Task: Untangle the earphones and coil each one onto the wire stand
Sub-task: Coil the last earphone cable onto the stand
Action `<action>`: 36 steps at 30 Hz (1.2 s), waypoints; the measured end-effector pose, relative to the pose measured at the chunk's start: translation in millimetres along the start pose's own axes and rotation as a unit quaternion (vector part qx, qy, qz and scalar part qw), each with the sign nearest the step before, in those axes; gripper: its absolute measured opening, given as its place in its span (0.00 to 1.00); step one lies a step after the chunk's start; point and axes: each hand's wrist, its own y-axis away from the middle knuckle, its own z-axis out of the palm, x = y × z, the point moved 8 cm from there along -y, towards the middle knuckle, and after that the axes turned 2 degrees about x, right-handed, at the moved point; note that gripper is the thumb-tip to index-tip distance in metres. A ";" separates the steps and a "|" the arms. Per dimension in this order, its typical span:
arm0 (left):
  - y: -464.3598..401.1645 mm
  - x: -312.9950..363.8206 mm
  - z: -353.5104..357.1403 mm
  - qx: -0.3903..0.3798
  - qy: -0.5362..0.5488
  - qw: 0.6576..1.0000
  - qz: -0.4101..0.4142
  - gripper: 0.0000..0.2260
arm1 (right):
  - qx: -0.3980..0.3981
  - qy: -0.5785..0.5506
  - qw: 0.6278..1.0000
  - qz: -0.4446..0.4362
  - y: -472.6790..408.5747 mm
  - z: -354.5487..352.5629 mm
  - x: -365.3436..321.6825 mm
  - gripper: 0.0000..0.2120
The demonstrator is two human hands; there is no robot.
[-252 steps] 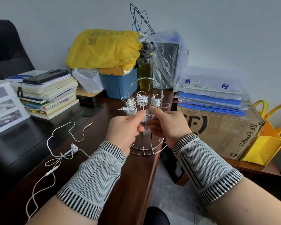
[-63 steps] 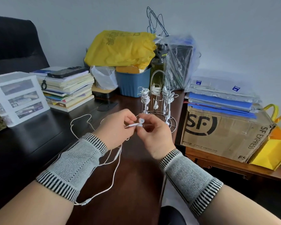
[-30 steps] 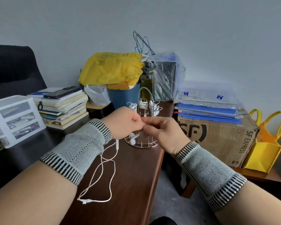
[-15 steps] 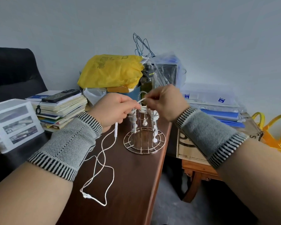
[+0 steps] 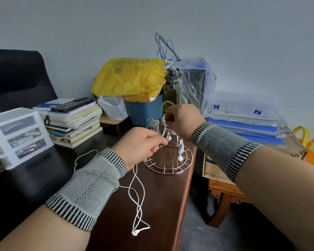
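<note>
From the head view, we saw the wire stand [image 5: 168, 156] standing close to the right edge of the brown desk [image 5: 163, 196], its ring base just inside that edge, with bare floor [image 5: 203, 232] below. On the near side of the stand the desk top was bare apart from the white earphone cable [image 5: 137, 194], which hung from our left hand [image 5: 140, 145] and lay in loose crossing loops toward the near edge, its plug [image 5: 135, 232] resting on the wood.

Behind the stand, a blue tub [image 5: 143, 111] held a yellow bag [image 5: 129, 77] heaped over its rim; a dark bottle [image 5: 171, 89] stood just beside it. To the left lay a stack of books [image 5: 74, 122] with a phone [image 5: 72, 105] on top, and a white drawer box [image 5: 16, 134] nearer us. To the right, a cardboard box [image 5: 216, 169] carried blue folders [image 5: 252, 131].

Our left hand was curled round the cable beside the stand's lower bars. Our right hand [image 5: 183, 118] was raised at the stand's upper arms, fingers pinched together on something small and white; we could not tell exactly what. Other earphones were already wound on the arms, with earbuds [image 5: 180, 156] dangling inside the frame.
</note>
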 end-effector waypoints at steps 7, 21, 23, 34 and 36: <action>4.8 -10.2 -1.8 0.052 0.044 0.998 0.011 0.13 | 0.067 -0.038 0.997 -0.008 0.4 -14.5 1.4 0.07; 13.9 -31.6 10.9 0.043 0.101 0.994 -0.020 0.10 | -0.043 0.022 0.999 -0.018 6.9 5.9 -3.9 0.07; 17.4 -35.7 15.1 0.039 0.103 0.994 -0.023 0.10 | -0.065 0.023 0.997 -0.025 11.3 7.1 -3.7 0.09; 24.2 -63.5 39.9 0.057 0.182 0.980 -0.052 0.12 | 0.028 -0.061 0.996 -0.054 44.4 12.6 -4.8 0.12; 24.8 -66.2 44.3 0.059 0.198 0.977 -0.052 0.12 | 0.027 -0.059 0.998 -0.021 42.3 19.8 -3.2 0.15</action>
